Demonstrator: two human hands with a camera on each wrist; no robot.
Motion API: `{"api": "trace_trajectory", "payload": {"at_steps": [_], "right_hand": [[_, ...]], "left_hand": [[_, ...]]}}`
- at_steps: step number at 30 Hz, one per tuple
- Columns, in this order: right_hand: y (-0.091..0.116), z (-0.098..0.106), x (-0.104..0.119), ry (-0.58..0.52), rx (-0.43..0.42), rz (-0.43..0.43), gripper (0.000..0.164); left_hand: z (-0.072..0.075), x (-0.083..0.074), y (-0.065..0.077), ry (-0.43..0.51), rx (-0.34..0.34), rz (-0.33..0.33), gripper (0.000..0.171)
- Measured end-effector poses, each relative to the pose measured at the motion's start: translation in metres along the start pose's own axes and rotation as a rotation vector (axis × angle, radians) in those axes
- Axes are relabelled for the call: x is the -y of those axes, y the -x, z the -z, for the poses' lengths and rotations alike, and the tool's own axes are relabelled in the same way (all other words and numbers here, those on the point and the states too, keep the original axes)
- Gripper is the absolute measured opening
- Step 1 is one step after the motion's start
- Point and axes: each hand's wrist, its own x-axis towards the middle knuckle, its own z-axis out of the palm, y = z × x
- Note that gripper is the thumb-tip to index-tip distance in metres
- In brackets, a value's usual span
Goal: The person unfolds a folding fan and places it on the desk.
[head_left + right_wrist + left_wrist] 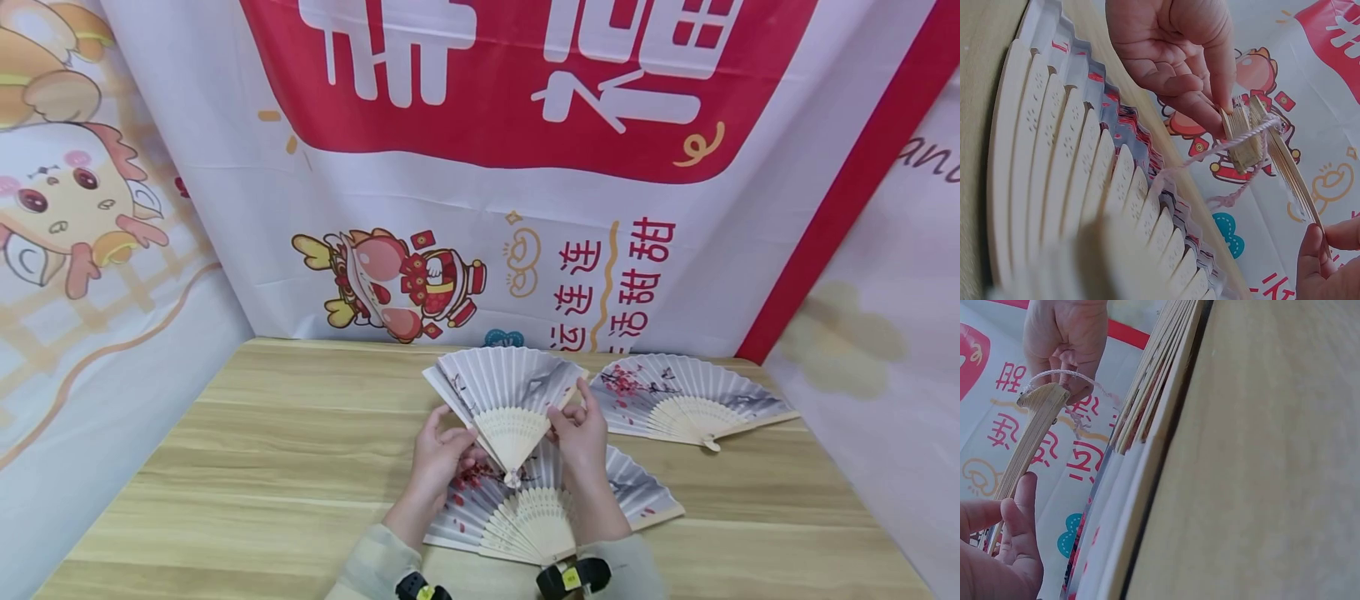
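A partly spread folding fan point(504, 377), grey-white with pale slatted sticks, is held up by both hands, its pivot end pointing down. My left hand point(441, 457) pinches its left outer stick between thumb and fingers. On the opposite edge, my right hand point(583, 437) pinches the right outer stick. A twisted pale pink cord point(1235, 140) loops at the pivot end, as the right wrist view shows. Below my hands lies a second spread folding fan point(534, 510) with red blossoms, partly covered by the held fan and right forearm.
A third spread folding fan point(667, 396) lies at the table's back right. The wooden table point(247, 467) meets a white printed cloth point(255, 250) with red lettering along its far edge. More printed cloth point(885, 250) stands at the right.
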Motion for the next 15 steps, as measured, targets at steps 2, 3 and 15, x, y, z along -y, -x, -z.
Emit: {"api": "trace_trajectory", "payload": {"at_steps": [2, 3, 15], "right_hand": [[-0.0008, -0.0002, -0.0003, -0.006, -0.013, 0.001, 0.076], [-0.0011, -0.0003, -0.0007, -0.009, -0.020, 0.001, 0.076], [0.0000, 0.0014, 0.0001, -0.048, -0.059, -0.003, 0.079]], "left_hand": [[-0.0004, 0.0001, -0.0005, 0.002, -0.005, -0.002, 0.070], [-0.0005, 0.0003, -0.0007, 0.006, -0.006, -0.006, 0.069], [0.0013, 0.0017, -0.0030, 0.031, -0.021, -0.023, 0.067]]}}
